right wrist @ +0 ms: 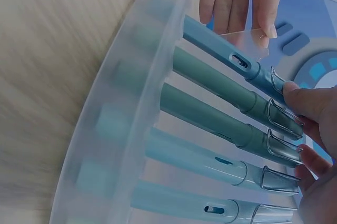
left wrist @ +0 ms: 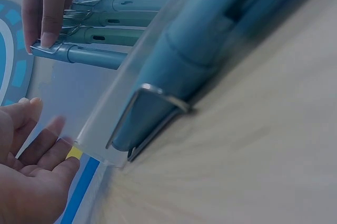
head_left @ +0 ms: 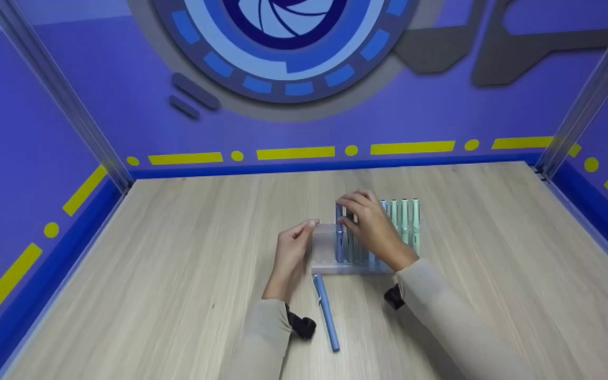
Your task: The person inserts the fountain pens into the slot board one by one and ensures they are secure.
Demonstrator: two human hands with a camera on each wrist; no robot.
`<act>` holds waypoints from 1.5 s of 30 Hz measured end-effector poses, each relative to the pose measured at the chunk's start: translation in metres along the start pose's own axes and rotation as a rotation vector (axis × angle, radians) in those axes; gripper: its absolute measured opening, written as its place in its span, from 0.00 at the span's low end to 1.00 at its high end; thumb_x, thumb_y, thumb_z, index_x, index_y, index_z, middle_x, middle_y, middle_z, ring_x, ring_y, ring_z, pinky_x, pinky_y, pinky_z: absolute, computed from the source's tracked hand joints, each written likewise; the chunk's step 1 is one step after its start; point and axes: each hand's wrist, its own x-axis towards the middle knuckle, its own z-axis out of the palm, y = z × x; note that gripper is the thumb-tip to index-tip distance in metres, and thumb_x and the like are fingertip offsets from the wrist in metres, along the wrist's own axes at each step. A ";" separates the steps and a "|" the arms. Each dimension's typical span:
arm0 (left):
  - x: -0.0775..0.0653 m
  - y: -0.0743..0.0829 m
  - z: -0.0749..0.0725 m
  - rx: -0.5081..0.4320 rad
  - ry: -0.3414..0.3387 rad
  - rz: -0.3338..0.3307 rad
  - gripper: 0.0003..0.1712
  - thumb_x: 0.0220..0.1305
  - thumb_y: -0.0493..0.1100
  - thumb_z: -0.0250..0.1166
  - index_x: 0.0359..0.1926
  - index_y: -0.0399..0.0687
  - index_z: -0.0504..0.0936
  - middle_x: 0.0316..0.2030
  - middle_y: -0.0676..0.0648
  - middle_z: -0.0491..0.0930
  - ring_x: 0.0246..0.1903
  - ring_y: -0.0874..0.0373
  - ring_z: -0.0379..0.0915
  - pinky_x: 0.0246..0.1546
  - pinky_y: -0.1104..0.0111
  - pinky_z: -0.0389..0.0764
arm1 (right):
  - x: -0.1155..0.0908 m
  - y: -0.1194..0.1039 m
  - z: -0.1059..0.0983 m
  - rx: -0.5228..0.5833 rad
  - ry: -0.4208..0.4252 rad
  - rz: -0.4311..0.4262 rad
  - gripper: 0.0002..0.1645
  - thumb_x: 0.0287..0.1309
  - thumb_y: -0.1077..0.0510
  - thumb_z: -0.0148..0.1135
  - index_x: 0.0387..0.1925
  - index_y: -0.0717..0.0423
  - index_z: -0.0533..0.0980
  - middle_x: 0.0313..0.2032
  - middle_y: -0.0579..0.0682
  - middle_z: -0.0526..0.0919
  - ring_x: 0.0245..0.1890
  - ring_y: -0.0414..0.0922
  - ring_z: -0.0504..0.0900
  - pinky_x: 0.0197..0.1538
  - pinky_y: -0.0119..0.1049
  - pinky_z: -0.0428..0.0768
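Observation:
A clear plastic pen stand [head_left: 324, 245] holds a row of upright capped pens. My left hand [head_left: 290, 253] pinches the stand's upper left corner, its thumb in front and fingertips showing through the plastic in the right wrist view. At the row's left end stands a dark blue pen [right wrist: 216, 48], seated in the stand; my right hand [head_left: 375, 224] pinches its cap at the top. Green pens [right wrist: 210, 79] and light blue pens [right wrist: 195, 153] follow beside it, partly hidden behind the right hand in the head view. A loose blue pen [head_left: 327, 316] lies on the table before the stand.
Mint green pens [head_left: 410, 216] fill the stand's right end. Under everything is a wood-grain table [head_left: 193, 253], enclosed by blue-purple panels [head_left: 93, 68] at the back and sides. Black wrist cameras [head_left: 302, 324] sit on both wrists, the left one near the loose pen.

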 end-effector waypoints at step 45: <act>-0.002 0.000 -0.001 0.002 -0.009 -0.003 0.21 0.68 0.53 0.59 0.53 0.44 0.82 0.56 0.45 0.80 0.63 0.50 0.70 0.68 0.58 0.68 | -0.052 -0.036 0.009 0.430 -0.197 0.177 0.16 0.54 0.64 0.68 0.46 0.64 0.80 0.33 0.52 0.83 0.32 0.44 0.83 0.38 0.28 0.85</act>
